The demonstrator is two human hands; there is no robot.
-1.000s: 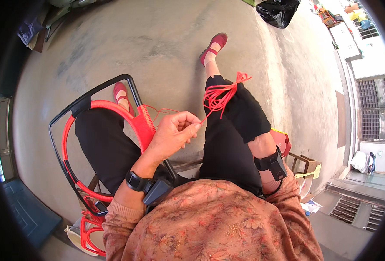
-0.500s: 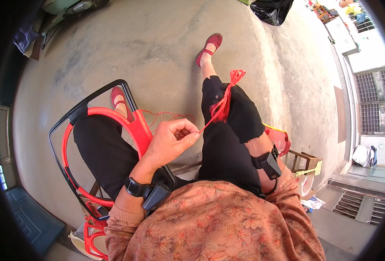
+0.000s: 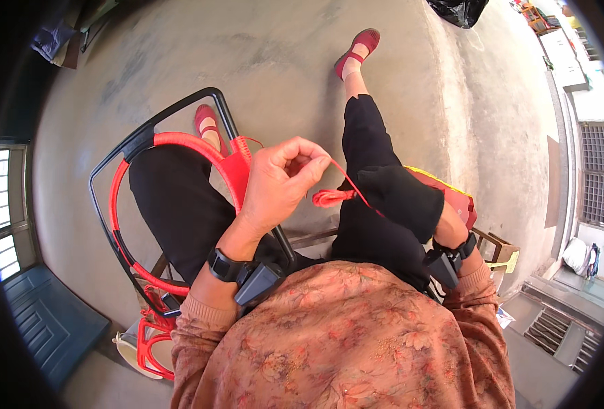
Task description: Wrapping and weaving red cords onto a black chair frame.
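Thumb and forefinger of my left hand (image 3: 281,180) are pinched on a thin red cord (image 3: 346,178). From there the cord slants down to my right hand (image 3: 401,202), which wears a black glove and is bent over my right thigh. A looped bundle of red cord (image 3: 333,198) sticks out from the glove's left side, gripped there; the gloved fingers are mostly hidden. Against my left thigh leans a black tubular frame (image 3: 221,112) with a ring (image 3: 116,204) wound in red cord. A dense red wrapped section (image 3: 236,174) lies beside my left wrist.
Another red-wound frame (image 3: 153,347) stands low at the left, by a blue panelled board (image 3: 50,324). To the right of my right leg are a red bag (image 3: 455,202) with yellow edging and a wooden stool (image 3: 498,252). A black plastic bag (image 3: 460,10) lies far ahead on the concrete floor.
My left hand has risen with the cord. My gloved right hand has moved right and down, and the cord bundle has swung from pointing up to pointing left. The whole view has shifted slightly.
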